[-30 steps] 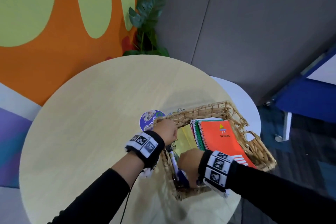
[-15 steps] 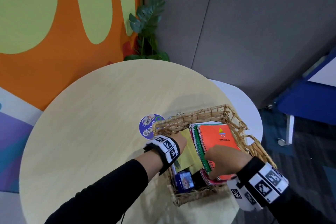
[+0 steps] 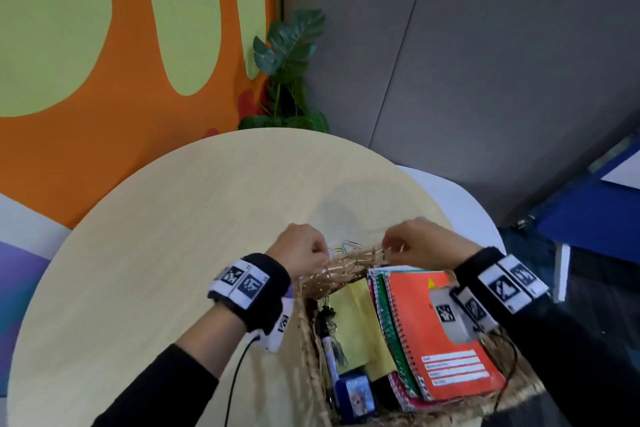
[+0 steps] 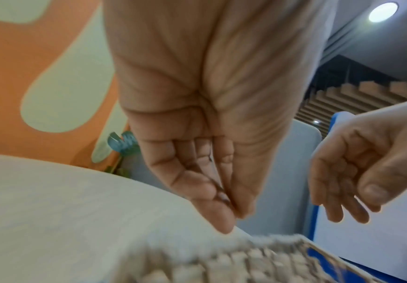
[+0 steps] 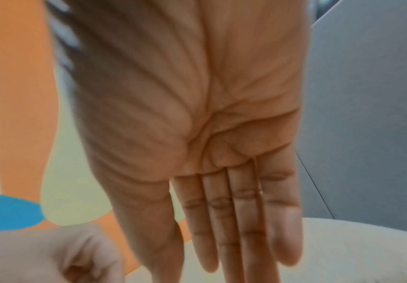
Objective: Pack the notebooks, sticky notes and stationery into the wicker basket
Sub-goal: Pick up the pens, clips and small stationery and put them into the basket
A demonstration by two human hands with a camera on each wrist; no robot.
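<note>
The wicker basket [image 3: 346, 270] sits at the near right of the round table. Inside it lie an orange spiral notebook [image 3: 433, 333] on top of other notebooks, yellow sticky notes [image 3: 353, 319], a marker [image 3: 329, 354] and a small blue box [image 3: 356, 395]. A few paper clips [image 3: 349, 246] lie on the table just beyond the far rim. My left hand [image 3: 322, 250] reaches over that rim, thumb and curled fingers pinched together [image 4: 231, 210] at the clips. Beside it my right hand [image 3: 391, 248] hovers over the rim, its fingers straight [image 5: 241, 249] and holding nothing.
The pale wooden table [image 3: 173, 253] stretches left and beyond the basket. A white side table [image 3: 467, 204] is behind on the right, a potted plant [image 3: 287, 55] stands by the orange wall, and blue furniture [image 3: 588, 218] stands at the far right.
Both hands have left the inside of the basket and moved up to its far rim. The right hand has let go of the notebooks, and the left now pinches at the paper clips.
</note>
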